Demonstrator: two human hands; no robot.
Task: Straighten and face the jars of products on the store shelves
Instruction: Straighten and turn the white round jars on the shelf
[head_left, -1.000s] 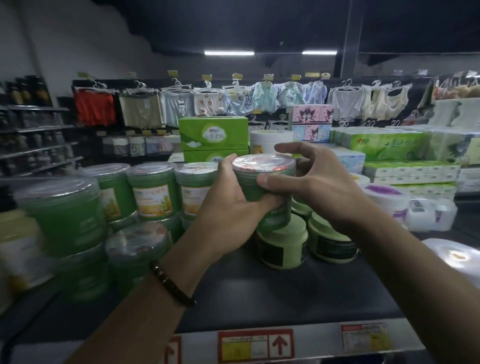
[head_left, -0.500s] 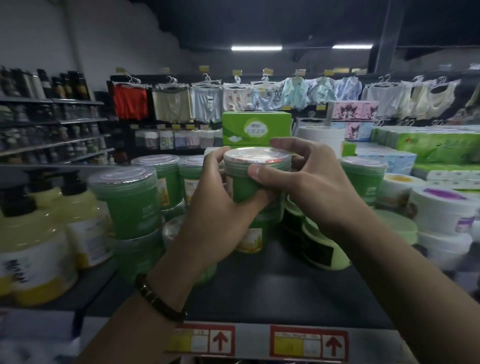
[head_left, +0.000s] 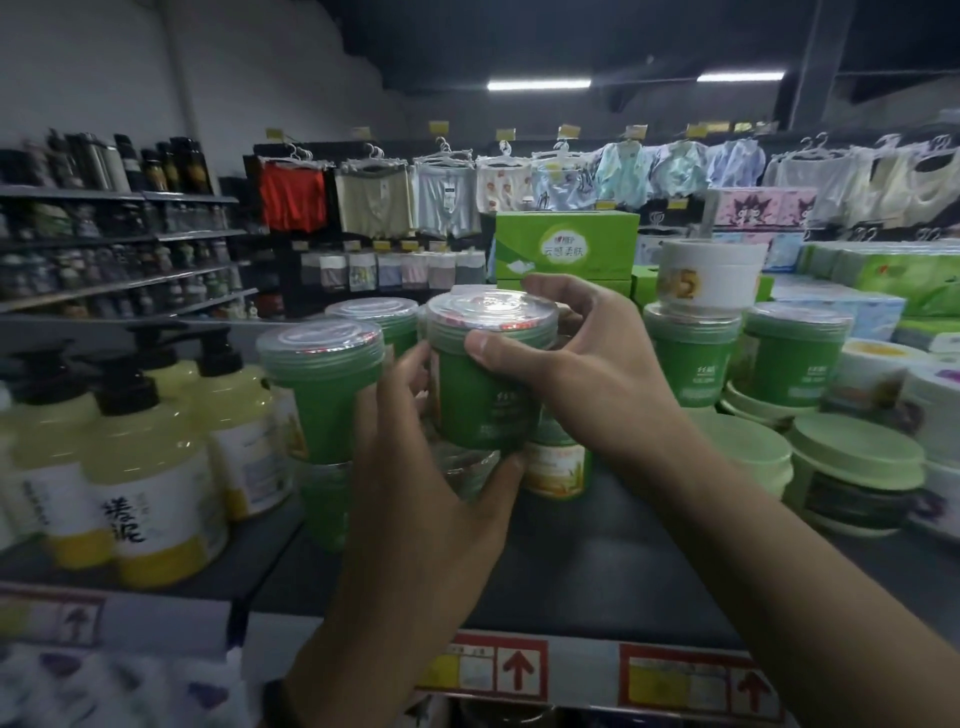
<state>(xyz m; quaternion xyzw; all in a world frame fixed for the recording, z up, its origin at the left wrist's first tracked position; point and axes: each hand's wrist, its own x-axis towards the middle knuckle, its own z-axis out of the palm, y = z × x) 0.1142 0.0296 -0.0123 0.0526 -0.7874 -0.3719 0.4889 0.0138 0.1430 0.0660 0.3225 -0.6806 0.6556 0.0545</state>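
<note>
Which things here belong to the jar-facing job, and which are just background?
Job: held green jar, left hand, right hand, neighbouring green jars.
Background: yellow pump bottles, green tissue box, hanging clothes, price tags.

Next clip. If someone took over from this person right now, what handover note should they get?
Left hand grips the green jar low on its body, thumb underneath.
Right hand curls round its clear lid.
The jar is above a yellow-labelled jar; whether it rests on anything, I cannot tell.
Done: two green jars on the right stand upright.
To do: seat this jar, label outward; check the left stack.
</note>
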